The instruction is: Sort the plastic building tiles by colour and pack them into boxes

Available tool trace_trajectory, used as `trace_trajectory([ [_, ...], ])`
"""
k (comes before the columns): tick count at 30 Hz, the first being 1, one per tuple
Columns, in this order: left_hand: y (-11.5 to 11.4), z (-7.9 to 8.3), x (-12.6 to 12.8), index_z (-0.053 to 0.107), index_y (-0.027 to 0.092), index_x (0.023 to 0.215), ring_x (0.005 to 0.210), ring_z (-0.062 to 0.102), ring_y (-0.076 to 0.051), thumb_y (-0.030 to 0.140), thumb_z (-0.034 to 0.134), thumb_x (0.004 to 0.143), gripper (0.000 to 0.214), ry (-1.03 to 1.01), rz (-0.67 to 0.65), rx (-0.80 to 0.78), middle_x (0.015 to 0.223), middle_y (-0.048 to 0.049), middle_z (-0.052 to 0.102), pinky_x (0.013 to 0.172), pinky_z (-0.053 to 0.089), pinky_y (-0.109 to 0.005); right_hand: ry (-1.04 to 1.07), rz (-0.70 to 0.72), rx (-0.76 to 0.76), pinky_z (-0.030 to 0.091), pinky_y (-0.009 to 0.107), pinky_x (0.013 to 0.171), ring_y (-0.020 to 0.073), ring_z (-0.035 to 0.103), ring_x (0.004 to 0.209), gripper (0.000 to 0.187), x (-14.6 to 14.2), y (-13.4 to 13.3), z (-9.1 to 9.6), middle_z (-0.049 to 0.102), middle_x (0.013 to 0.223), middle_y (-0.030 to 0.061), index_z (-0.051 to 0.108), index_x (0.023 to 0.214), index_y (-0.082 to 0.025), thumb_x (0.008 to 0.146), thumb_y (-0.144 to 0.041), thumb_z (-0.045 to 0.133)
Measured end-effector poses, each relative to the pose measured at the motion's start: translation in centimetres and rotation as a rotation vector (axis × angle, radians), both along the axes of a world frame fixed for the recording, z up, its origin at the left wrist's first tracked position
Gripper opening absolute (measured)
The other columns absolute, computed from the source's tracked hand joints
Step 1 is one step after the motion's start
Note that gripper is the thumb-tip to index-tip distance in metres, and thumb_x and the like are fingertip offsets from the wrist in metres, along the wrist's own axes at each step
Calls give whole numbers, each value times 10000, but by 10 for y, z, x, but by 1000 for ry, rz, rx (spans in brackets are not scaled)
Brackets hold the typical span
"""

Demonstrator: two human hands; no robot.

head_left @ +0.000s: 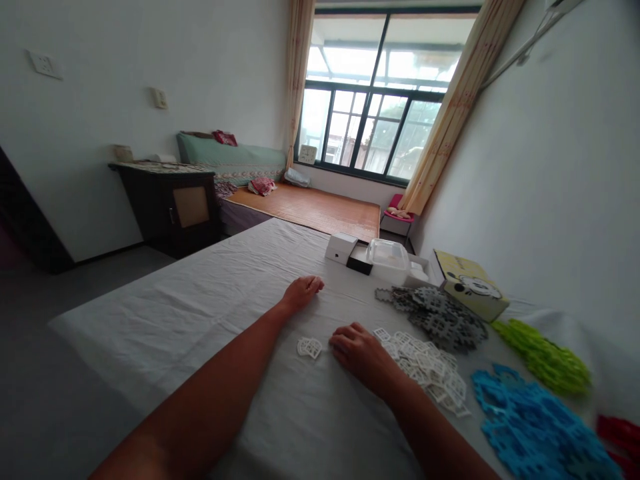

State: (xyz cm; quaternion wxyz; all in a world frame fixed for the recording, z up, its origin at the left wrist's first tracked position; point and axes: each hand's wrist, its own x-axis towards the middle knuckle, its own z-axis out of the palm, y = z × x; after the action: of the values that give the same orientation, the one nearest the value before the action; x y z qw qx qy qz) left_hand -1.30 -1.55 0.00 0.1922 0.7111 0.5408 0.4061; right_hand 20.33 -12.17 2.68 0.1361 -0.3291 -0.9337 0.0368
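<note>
My left hand rests on the white sheet past the small stack, its fingers curled together. Whatever may be inside those fingers is hidden. My right hand is low over the sheet with bent fingers pointing left; its palm and any thing under it are out of sight. Between my forearms lies a small stack of white plastic window-shaped pieces, apart from both hands. A larger heap of similar white pieces spreads just right of my right hand and wrist.
Grey pieces, yellow-green pieces, blue pieces and red pieces lie to the right. Behind them stand a yellow box, a clear plastic container and a white box. The sheet-covered surface ends at the left.
</note>
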Motion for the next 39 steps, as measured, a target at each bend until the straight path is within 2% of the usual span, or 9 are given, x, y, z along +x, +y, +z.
trace_trajectory([
  [5, -1, 2, -1, 677, 183, 785, 684, 608, -150, 455, 289, 882, 484, 6, 0, 2, 707, -17, 675, 676, 446, -228, 32, -190, 53, 396, 257, 780, 153, 578, 839, 238, 20, 2, 17, 679, 855, 18, 643, 924, -222, 807, -95, 480],
  [9, -1, 2, -1, 677, 184, 780, 680, 604, -150, 463, 293, 879, 485, 10, -5, 1, 704, -16, 669, 671, 444, -228, 4, -327, -46, 383, 236, 650, 129, 577, 673, 164, 58, 16, 35, 657, 718, -7, 660, 779, -226, 815, -228, 500],
  [12, -1, 2, -1, 677, 183, 788, 677, 604, -150, 468, 285, 881, 494, 12, -6, 0, 705, -15, 666, 672, 444, -233, 87, -375, 58, 411, 270, 722, 166, 596, 776, 281, 63, 21, 36, 671, 771, 32, 662, 760, -212, 892, -324, 440],
  [16, -1, 2, -1, 679, 181, 789, 676, 605, -150, 468, 282, 883, 498, 12, -11, 2, 701, -14, 664, 677, 444, -236, 205, -148, 34, 433, 294, 854, 170, 582, 943, 245, 24, 3, 22, 673, 1038, 47, 635, 1033, -230, 931, -303, 424],
  [20, -2, 3, -1, 683, 179, 796, 676, 603, -152, 464, 290, 881, 494, 11, -7, 2, 700, -16, 670, 676, 446, -236, 67, 83, -9, 409, 367, 944, 208, 489, 1155, 362, -17, -18, 6, 570, 1288, 33, 490, 1280, -294, 920, -275, 474],
  [26, -3, 4, 0, 684, 182, 789, 685, 600, -150, 449, 304, 876, 472, 13, -9, 3, 700, -11, 667, 677, 444, -231, 69, 89, 0, 448, 277, 873, 175, 556, 1010, 272, -21, -15, -6, 668, 1108, 26, 577, 1166, -253, 922, -207, 467],
  [32, -4, 4, 0, 676, 180, 782, 688, 598, -151, 452, 297, 877, 476, 14, -9, -5, 705, -11, 667, 684, 445, -233, 160, -103, 27, 435, 278, 801, 156, 615, 845, 212, 7, -1, 7, 702, 902, 40, 636, 1012, -224, 921, -200, 446],
  [37, -4, 5, 0, 678, 186, 773, 682, 599, -153, 457, 301, 872, 475, 14, -7, -11, 711, -10, 673, 680, 447, -231, 163, -166, -189, 442, 242, 657, 130, 583, 671, 163, 67, 22, 33, 655, 731, -1, 647, 815, -203, 823, -198, 485],
  [39, -4, 5, 1, 681, 185, 777, 683, 598, -154, 456, 303, 871, 474, 14, -3, -12, 703, -12, 671, 676, 446, -230, 161, -167, -196, 450, 257, 685, 138, 586, 695, 180, 81, 29, 38, 653, 728, 5, 653, 758, -202, 821, -209, 485],
])
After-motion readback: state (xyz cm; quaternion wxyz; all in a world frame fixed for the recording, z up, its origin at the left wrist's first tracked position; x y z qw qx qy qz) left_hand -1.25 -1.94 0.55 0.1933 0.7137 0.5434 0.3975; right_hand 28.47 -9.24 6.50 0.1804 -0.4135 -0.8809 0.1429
